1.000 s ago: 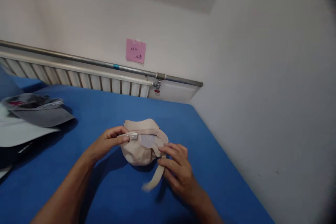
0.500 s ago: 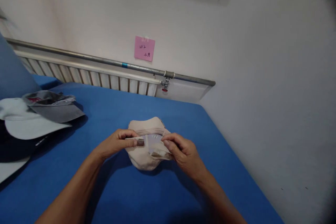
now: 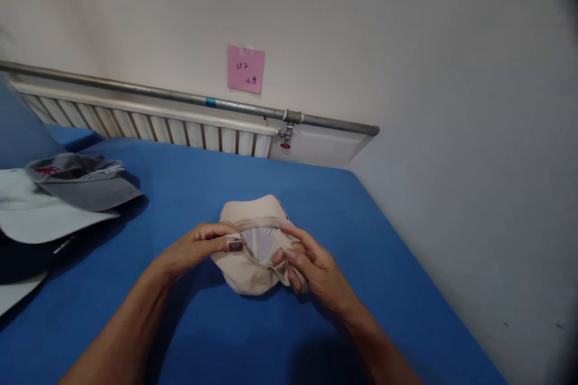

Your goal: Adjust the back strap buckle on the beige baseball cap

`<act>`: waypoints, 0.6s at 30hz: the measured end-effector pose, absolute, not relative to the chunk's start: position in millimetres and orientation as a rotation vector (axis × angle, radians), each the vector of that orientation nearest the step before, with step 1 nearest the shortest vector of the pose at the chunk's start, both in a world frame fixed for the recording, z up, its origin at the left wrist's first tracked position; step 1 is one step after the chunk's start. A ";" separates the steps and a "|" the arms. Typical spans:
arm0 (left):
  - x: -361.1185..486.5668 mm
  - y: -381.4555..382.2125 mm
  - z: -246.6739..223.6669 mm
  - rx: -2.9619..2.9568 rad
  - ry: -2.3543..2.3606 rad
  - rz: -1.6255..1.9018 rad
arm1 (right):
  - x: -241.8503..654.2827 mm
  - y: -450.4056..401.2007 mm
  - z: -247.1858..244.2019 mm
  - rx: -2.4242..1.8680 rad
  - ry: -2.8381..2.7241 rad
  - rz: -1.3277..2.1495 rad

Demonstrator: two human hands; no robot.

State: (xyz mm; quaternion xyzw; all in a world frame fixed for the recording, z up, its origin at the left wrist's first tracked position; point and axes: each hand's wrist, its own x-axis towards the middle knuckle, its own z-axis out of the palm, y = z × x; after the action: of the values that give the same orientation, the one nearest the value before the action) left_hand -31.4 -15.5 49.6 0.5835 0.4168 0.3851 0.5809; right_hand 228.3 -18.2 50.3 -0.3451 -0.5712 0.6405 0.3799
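Note:
A beige baseball cap [image 3: 246,274] lies on the blue-covered surface, its brim pointing away from me and its inside facing up. My left hand [image 3: 203,245] pinches the left side of its back edge, next to a small dark brown label [image 3: 235,246]. At the right side of the back edge, my right hand [image 3: 311,261] grips the cap's strap, with the thumb on top and several fingers curled beneath and through the opening. The pale lining shows between the two hands.
At the left, a grey cap [image 3: 90,183] overlaps a white cap [image 3: 49,216] and a dark cap [image 3: 27,258]. Behind the blue surface [image 3: 203,174] stand a white radiator [image 3: 176,132] with a metal pipe [image 3: 158,90] and a red-handled valve [image 3: 286,145]. A pink note [image 3: 245,69] hangs on the wall.
My right hand has shifted its fingers under and into the back of the cap, and the strap end there has moved. My left hand keeps its hold by the label. The view has shifted slightly.

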 end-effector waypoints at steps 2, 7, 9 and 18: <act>-31.6 -15.0 49.0 1.378 0.974 0.882 | 227.6 -19.0 51.0 -0.883 -1.480 1.617; -29.7 -13.7 45.7 1.312 0.950 0.862 | 226.6 -17.6 49.1 -0.912 -1.486 1.627; -29.4 -13.4 42.9 1.269 0.942 0.891 | 225.8 -17.3 47.3 -0.924 -1.459 1.661; -24.9 -13.3 34.5 1.180 0.923 0.884 | 205.2 -32.5 49.6 -0.900 -1.398 1.770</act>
State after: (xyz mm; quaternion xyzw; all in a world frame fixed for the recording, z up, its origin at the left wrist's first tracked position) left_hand -24.9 -13.3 34.5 0.5182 0.4056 0.3885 0.6450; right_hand 205.2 -32.5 49.6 -0.3472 -0.5395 0.6830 0.3491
